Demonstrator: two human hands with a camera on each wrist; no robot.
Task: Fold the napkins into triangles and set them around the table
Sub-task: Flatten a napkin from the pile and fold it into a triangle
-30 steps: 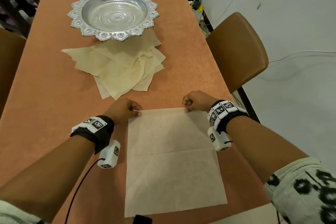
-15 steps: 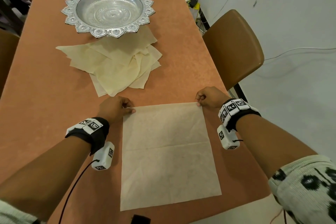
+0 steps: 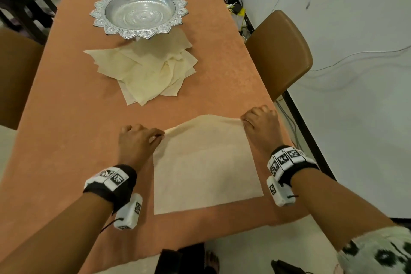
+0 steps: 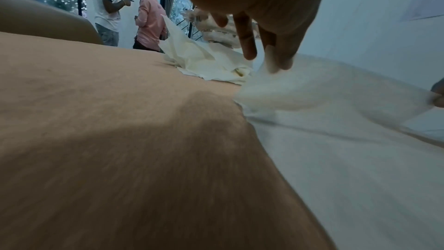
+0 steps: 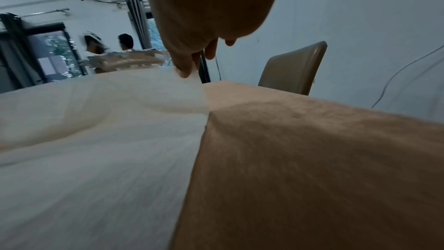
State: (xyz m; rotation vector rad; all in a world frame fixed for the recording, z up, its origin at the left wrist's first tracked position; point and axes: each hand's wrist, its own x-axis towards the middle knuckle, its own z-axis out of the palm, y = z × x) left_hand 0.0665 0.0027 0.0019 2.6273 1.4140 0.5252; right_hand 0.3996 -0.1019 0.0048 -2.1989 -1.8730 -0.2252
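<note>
While the near half of a cream napkin (image 3: 204, 169) lies flat on the orange-brown table (image 3: 66, 118), its far edge is raised off the cloth between two hands. At about 9 o'clock from the napkin's middle, the left hand (image 3: 138, 140) pinches the far left corner between thumb and fingertips, the other fingers curled; the left wrist view shows that corner (image 4: 266, 71) drawn up into a small peak under the fingers (image 4: 247, 45). At about 1 o'clock, the right hand (image 3: 260, 122) pinches the far right corner in a closed fist, and the right wrist view shows the thumb and fingertips (image 5: 185, 67) nipping the paper where it lifts from the table. Between the two grips the edge bows upward in a shallow arc.

Toward 12 o'clock from the held napkin, well apart from it, sits a loose pile of cream napkins (image 3: 151, 71), fanned at mixed angles. Its far side slips under the rim of an ornate silver bowl (image 3: 140, 11) at 12 o'clock on the table. A brown chair (image 3: 280, 55) stands at 2 o'clock beside the table's right edge.
</note>
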